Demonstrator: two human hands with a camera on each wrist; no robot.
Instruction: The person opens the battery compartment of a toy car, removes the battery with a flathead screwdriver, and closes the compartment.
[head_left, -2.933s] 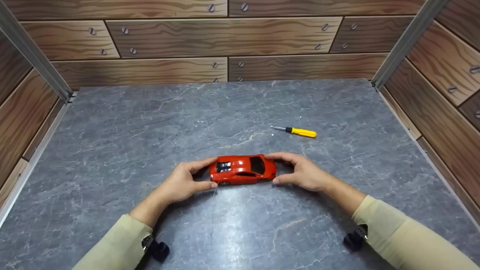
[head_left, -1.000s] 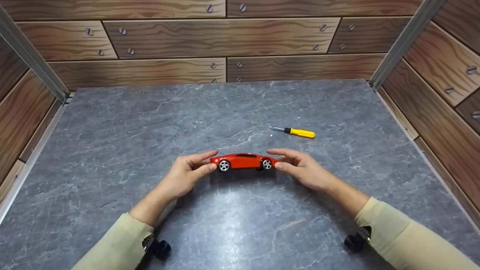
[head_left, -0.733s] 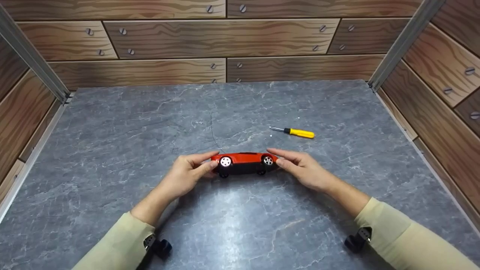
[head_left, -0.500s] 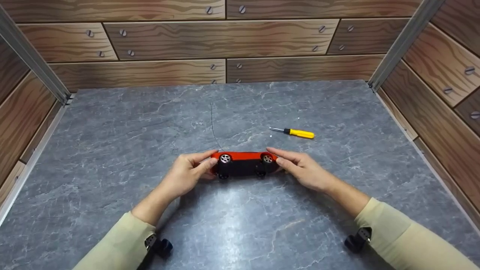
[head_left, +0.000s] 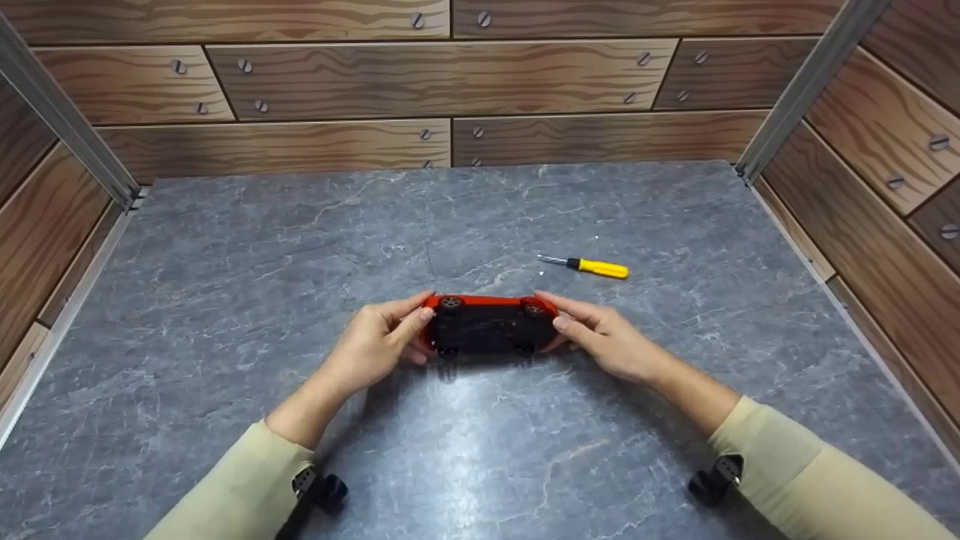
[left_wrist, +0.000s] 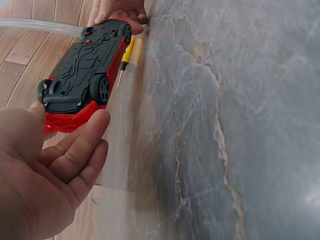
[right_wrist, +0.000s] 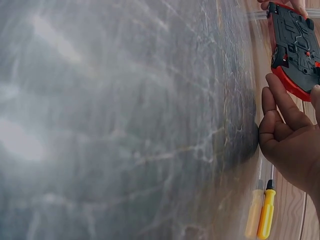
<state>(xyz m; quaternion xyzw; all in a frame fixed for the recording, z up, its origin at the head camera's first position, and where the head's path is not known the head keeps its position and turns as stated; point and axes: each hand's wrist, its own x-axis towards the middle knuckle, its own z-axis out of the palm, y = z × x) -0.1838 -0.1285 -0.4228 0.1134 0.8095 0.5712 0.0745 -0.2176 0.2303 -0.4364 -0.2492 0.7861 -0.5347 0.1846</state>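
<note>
Between both hands a red toy car [head_left: 487,328] is held off the table, turned so its black underside and wheels face the person. The left hand [head_left: 367,341] pinches one end between thumb and fingers; the right hand [head_left: 600,330] pinches the other. In the left wrist view the toy car's underside [left_wrist: 77,70] shows moulded black detail, with the left hand [left_wrist: 55,165] at the near end. The right wrist view has the right hand [right_wrist: 290,135] on the car's red edge [right_wrist: 290,86]. A thin dark wire [head_left: 429,251] extends from the car's left end.
A screwdriver with a yellow handle [head_left: 602,268] lies on the grey marbled table [head_left: 300,247], behind the right hand. A small white bit [head_left: 541,273] is near its tip. Wood-patterned walls [head_left: 450,79] enclose the back and sides.
The toy car, earlier top side up, has been lifted and rolled over until its black underside faces the person. The wire swung from the near side to the far side. Both hands kept their grip.
</note>
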